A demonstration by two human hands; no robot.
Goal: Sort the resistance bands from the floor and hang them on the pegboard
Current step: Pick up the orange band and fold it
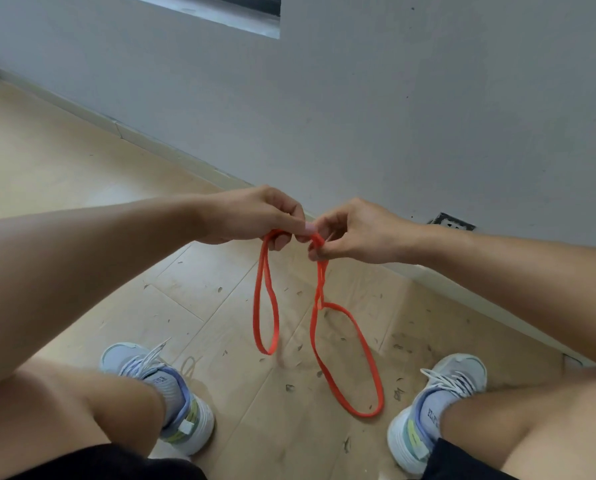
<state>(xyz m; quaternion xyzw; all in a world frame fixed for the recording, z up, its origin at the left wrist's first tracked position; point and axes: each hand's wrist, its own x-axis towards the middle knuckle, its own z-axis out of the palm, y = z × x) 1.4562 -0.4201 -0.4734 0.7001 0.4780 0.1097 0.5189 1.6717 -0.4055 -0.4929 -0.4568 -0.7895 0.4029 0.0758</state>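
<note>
An orange resistance band (345,344) hangs in front of me above the floor, between my knees. My left hand (255,216) pinches its top on the left, and a short narrow loop drops from it. My right hand (352,233) pinches the band close beside the left, where the band looks twisted or bunched. Below that hand a longer loop hangs down, crossing itself once, with its lower end near the floor. The pegboard is out of view.
A grey wall (428,98) with a pale skirting runs diagonally just beyond my hands. The wooden floor (47,161) is littered with small dark scraps. My two shoes (158,386) stand either side of the band. A small dark vent (452,221) sits low on the wall.
</note>
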